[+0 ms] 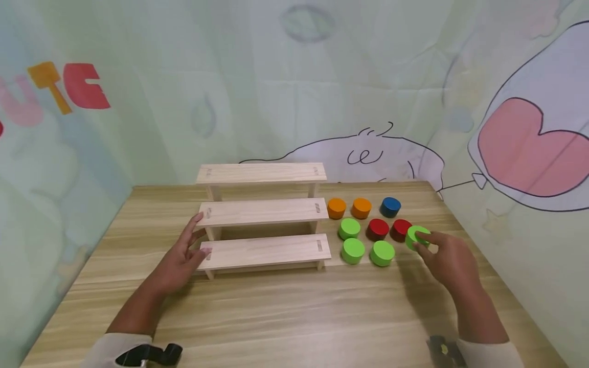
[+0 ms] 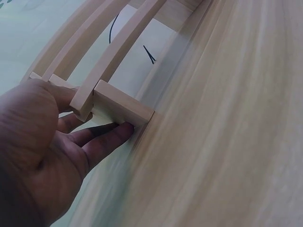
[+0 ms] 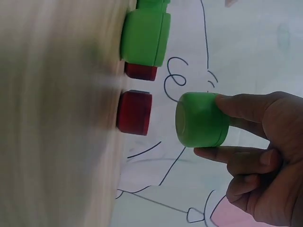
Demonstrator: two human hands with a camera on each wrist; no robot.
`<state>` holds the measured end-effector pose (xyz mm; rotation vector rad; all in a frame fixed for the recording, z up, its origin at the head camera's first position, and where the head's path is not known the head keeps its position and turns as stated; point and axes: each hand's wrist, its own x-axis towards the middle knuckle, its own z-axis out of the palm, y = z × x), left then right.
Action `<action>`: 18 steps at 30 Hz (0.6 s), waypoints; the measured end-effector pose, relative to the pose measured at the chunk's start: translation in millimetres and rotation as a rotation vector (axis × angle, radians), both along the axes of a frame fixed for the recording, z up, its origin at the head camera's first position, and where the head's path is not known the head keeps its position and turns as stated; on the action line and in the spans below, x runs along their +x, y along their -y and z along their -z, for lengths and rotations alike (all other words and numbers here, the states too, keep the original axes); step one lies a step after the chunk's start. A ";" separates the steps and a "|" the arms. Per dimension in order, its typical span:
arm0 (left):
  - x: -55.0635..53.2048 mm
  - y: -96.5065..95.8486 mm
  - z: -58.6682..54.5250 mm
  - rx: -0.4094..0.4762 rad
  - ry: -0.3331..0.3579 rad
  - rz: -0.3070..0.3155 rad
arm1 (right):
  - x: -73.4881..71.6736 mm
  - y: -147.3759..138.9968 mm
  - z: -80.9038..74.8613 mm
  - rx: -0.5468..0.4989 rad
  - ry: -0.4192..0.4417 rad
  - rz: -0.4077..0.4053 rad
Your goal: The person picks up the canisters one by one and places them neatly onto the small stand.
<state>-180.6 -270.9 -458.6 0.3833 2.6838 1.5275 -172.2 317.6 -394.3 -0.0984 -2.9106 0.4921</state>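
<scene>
My right hand [image 1: 453, 258] pinches a green round block [image 3: 201, 119] between thumb and fingers, held above the tabletop in the right wrist view. Close by it are two red blocks [image 1: 378, 230] and several other green blocks [image 1: 382, 253]. A three-tier wooden step shelf [image 1: 264, 211] stands left of the blocks. My left hand [image 1: 177, 260] grips its left end, thumb on the bottom step's corner and index finger at the end of the middle step. In the left wrist view, other fingers touch the side support [image 2: 120, 106] below the board.
Two orange blocks [image 1: 361, 208] and a blue block [image 1: 390, 207] form the back row, right of the shelf. The wood-grain table [image 1: 294, 317] meets a printed cloth backdrop [image 1: 257, 117] behind and at both sides.
</scene>
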 end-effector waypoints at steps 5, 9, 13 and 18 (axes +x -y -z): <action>2.4 1.7 -1.9 0.006 -0.009 0.005 | -3.3 14.5 -14.4 0.005 -0.139 -0.030; 3.0 1.4 -0.8 0.025 -0.023 0.018 | -10.2 28.3 -28.2 0.003 -0.257 -0.066; 2.0 0.8 1.3 0.034 -0.026 0.022 | -17.8 42.5 -41.9 -0.021 -0.340 -0.101; -0.1 1.4 2.0 0.032 -0.021 0.027 | -31.7 59.1 -56.6 -0.055 -0.470 -0.178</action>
